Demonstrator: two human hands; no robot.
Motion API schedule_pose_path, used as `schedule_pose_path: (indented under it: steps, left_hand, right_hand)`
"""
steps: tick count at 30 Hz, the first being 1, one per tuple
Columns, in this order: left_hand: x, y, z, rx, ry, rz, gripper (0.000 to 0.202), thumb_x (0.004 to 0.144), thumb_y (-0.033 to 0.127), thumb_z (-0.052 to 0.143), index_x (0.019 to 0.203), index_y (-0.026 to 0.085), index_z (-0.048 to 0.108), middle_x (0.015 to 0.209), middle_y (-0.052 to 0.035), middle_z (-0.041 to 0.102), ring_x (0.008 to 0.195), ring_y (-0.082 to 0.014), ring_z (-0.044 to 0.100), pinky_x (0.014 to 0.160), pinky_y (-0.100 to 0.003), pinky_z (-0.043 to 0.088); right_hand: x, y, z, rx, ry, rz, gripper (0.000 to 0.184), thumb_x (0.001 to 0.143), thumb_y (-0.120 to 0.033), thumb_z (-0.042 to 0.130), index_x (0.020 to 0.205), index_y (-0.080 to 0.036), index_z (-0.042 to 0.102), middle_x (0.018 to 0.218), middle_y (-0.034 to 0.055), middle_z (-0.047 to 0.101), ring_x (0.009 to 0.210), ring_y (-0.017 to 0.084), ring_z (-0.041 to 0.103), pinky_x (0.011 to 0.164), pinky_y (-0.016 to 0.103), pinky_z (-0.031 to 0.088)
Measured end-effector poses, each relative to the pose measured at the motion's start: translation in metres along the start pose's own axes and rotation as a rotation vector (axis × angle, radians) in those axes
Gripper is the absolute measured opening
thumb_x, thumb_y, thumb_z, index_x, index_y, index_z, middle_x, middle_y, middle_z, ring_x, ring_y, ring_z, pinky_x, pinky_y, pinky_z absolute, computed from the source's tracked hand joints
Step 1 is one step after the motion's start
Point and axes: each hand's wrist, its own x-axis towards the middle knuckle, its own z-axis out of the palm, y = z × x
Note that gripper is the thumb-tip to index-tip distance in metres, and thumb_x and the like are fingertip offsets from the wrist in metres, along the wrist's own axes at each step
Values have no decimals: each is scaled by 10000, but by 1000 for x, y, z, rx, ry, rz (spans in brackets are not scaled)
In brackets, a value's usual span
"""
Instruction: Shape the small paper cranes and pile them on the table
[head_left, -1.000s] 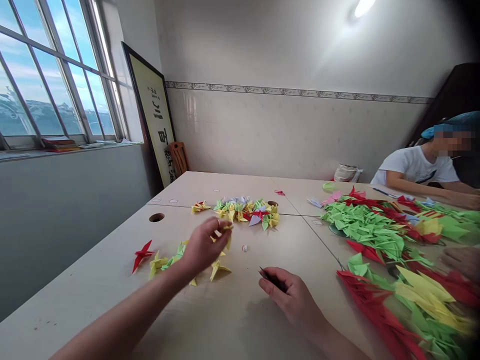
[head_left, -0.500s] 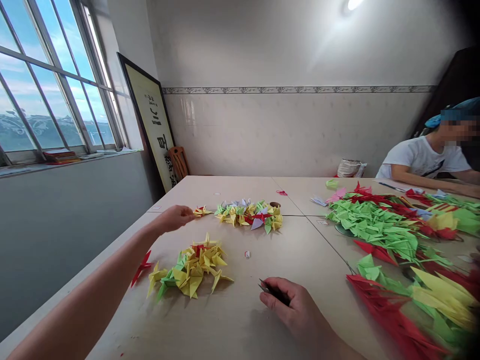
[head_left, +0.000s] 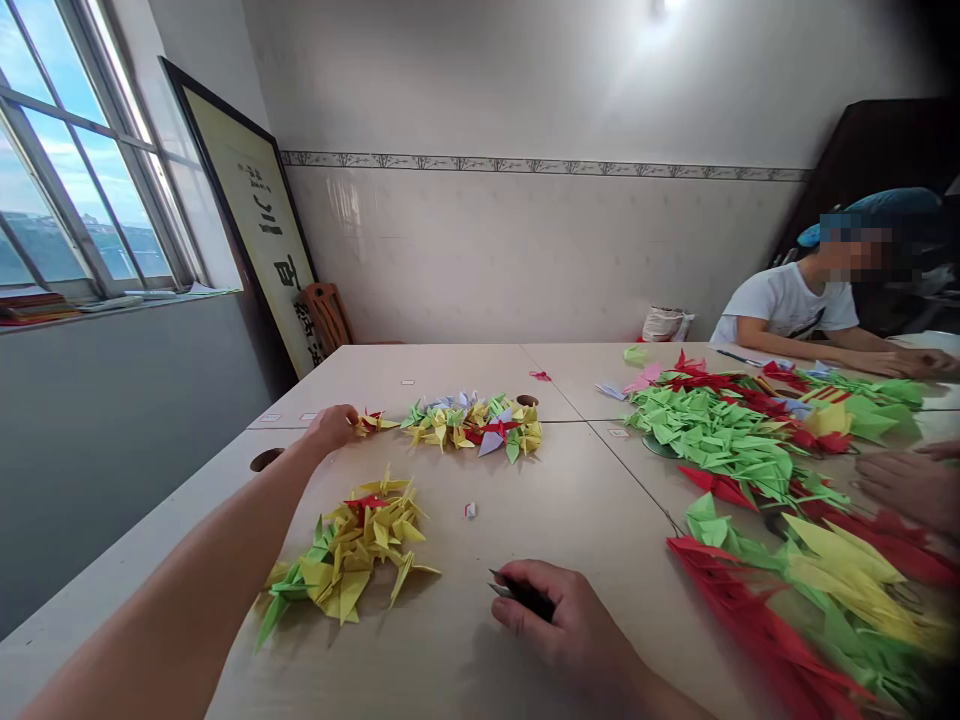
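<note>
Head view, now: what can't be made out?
Head view:
Left hand: its back hides whether its fingers grip the yellow-and-red paper piece.
Dark pointed tool: mostly hidden inside the right hand.
Small white piece: any marking too small to read.
Yellow papers, lower right: blurred.

Folded pieces (head_left: pixel 341 590) are matt paper, tabletop (head_left: pixel 555 500) smooth, tool (head_left: pixel 531 598) perhaps metal.

bare table (head_left: pixel 581 500) just right of centre, yellow paper pile (head_left: pixel 351 555) blocking lower left, right hand (head_left: pixel 561 610) lower centre, mixed paper cluster (head_left: pixel 466 428) mid-frame, green paper heap (head_left: pixel 712 435) crowding right
</note>
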Motion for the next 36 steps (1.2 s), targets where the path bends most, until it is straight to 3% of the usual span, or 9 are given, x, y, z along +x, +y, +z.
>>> schedule_pose_path:
  steps: [5,9,12,14,17,23,27,30,36]
  left_hand:
    - [-27,16,-31,-277,131,-47,162,612,218,693,587,162,542,561,4,525,715,-192,553,627,-272,419]
    - [-91,63,-30,-648,158,28,226,678,371,590,794,185,536,662,6,583,689,-158,575,577,-237,425]
    - [-163,106,1,-918,-7,84,245,698,409,555,779,181,515,779,-24,624,729,-143,599,588,-224,452]
    - [-206,128,22,-1376,-361,-51,243,653,340,649,756,180,498,837,-36,630,747,-133,598,592,-212,441]
    - [-243,142,39,-1643,-575,-177,272,633,255,709,712,188,458,884,-23,642,738,-107,586,606,-200,420]
    - [-245,129,39,-1671,-656,-259,276,639,221,723,722,188,462,856,-13,653,729,-107,580,601,-207,382]
    - [-245,126,43,-1621,-711,-211,233,676,237,699,746,186,482,874,-9,648,728,-92,574,586,-202,355]
    - [-247,127,46,-1599,-739,-177,202,689,241,688,764,187,509,869,5,643,701,-75,566,574,-195,340]
    - [-247,127,46,-1557,-711,-145,209,679,275,691,751,186,516,769,21,623,671,-80,558,563,-193,337]
  right_hand:
    - [-2,-4,1,1,26,-8,209,760,-333,552,792,-142,632,660,0,551,630,133,480,563,203,372]
    - [-5,-7,3,29,103,-42,250,781,-348,525,872,-142,633,715,22,589,662,150,517,601,224,413]
    - [-8,-6,4,76,182,-76,296,794,-365,517,955,-140,623,785,45,611,704,163,534,631,243,436]
    - [-10,-6,4,106,208,-92,313,804,-380,508,974,-141,619,796,48,605,694,157,530,616,242,439]
    - [-14,-9,3,116,207,-116,309,823,-383,486,981,-152,618,756,32,577,647,137,511,575,226,427]
    - [-15,-16,3,127,209,-123,281,805,-393,514,898,-156,633,734,16,541,635,125,475,557,208,408]
    - [-14,-19,2,171,135,-102,267,814,-395,508,825,-156,628,690,-12,489,599,101,429,529,188,381]
    - [-14,-19,2,180,111,-92,273,816,-399,507,886,-167,633,703,-18,496,570,89,405,505,183,361]
    - [-13,-16,2,159,101,-33,334,812,-438,491,922,-162,643,644,-21,468,523,88,387,445,182,330]
